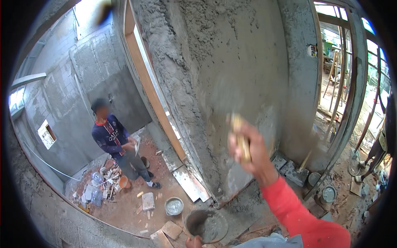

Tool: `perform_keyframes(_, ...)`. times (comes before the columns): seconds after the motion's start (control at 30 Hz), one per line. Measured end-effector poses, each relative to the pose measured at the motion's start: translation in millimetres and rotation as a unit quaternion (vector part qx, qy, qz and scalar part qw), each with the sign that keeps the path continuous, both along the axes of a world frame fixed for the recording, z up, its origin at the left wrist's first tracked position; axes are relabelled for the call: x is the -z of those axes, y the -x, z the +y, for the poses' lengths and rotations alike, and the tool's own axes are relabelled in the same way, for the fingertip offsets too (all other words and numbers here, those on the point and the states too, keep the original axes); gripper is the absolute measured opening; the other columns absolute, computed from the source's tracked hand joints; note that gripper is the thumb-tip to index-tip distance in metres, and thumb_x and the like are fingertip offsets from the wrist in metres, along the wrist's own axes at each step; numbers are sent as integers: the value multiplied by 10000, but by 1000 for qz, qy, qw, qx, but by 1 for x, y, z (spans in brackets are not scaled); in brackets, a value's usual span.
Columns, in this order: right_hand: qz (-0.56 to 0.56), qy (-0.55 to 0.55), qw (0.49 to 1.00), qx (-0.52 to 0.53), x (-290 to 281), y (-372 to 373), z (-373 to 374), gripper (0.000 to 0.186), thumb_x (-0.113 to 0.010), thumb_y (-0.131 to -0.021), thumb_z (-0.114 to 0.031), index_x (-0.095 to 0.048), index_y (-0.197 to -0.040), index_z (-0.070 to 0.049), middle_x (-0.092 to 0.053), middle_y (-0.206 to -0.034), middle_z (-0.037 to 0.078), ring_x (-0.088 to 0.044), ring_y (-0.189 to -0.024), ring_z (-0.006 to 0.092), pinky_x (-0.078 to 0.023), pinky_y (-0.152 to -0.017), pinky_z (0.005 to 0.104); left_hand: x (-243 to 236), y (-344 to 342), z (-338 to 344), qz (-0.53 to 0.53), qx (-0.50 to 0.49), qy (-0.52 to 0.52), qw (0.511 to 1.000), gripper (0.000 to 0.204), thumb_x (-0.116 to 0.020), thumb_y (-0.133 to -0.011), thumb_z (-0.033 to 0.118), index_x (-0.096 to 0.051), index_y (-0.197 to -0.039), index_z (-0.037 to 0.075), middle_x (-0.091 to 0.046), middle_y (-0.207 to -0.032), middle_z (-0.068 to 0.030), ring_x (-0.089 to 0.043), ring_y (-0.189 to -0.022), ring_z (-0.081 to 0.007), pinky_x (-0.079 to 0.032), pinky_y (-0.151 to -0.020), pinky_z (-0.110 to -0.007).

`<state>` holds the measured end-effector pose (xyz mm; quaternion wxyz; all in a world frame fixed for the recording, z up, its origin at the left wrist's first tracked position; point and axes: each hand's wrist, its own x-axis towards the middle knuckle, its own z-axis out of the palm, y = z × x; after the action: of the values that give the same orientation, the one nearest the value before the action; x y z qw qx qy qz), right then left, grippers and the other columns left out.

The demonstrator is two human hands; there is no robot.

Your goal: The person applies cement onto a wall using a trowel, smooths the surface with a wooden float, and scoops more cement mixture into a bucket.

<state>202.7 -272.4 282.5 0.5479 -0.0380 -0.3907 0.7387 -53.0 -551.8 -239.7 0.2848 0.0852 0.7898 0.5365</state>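
Note:
My right hand (250, 146), at the end of a red sleeve, is closed around a yellowish wooden-handled tool (242, 144). The tool is held up in front of a grey plastered wall (248, 53); motion blur hides its working end, so I cannot tell its exact kind. Rough wet plaster covers the wall's left side, and the middle is smoother. Low at the bottom edge, my left hand (193, 242) grips the rim of a dark bucket (188, 225). Grey wet mortar (213, 227) lies inside it.
A co-worker (113, 136) stands in the room at left, holding something pale. Rubble (97, 188) lies behind them. A smaller pail (173, 206) stands beside my bucket. An upright wooden frame (153, 91) edges the wall. More pails (328, 194) and another person (378, 144) are at right.

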Motion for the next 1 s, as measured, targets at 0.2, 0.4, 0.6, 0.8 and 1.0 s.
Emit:
perform_keyframes(0.2,107,-316,756,563,-219,-1,79,152,-667,-942,-207,-614,-976,-69,-652,-718,93,-573,-460,181,-472,-404,322,-40,7,-22,4,-56,77,995,167,-723,-793,115,-625,-892,22,-567,-745,-32,-507,-693,-165,-434,-571,-382)
perform_keyframes(0.4,219,-241,233,916,-358,-121,139,515,-715,-869,-94,-596,-1328,105,-648,-737,165,-594,-597,229,-486,-581,395,-52,5,-23,-7,-96,103,990,179,-728,-772,118,-642,-882,6,-574,-725,-26,-504,-674,-154,-432,-564,-374)
perform_keyframes(0.6,157,-155,417,881,-372,-96,114,552,-706,-861,-105,-582,-1363,86,-735,-912,230,-705,-727,300,-536,-676,400,-50,4,-31,-28,-130,111,985,193,-732,-751,121,-659,-871,-10,-582,-705,-21,-502,-654,-143,-430,-558,-367)
perform_keyframes(0.8,-267,-548,258,750,-295,3,275,164,-685,-928,-171,-651,-912,-12,-721,-789,97,-707,-701,200,-522,-600,438,-48,2,-64,-23,-147,105,983,209,-737,-730,125,-677,-861,-26,-590,-685,-16,-500,-634,-132,-428,-551,-360)
perform_keyframes(1.0,-518,-443,727,83,163,-25,49,460,-690,-951,-174,-590,-1376,-32,-718,-948,167,-733,-812,278,-550,-701,411,-36,-9,-86,-65,-150,-91,982,227,-742,-708,128,-694,-851,-42,-598,-666,-10,-497,-614,-121,-426,-545,-352)
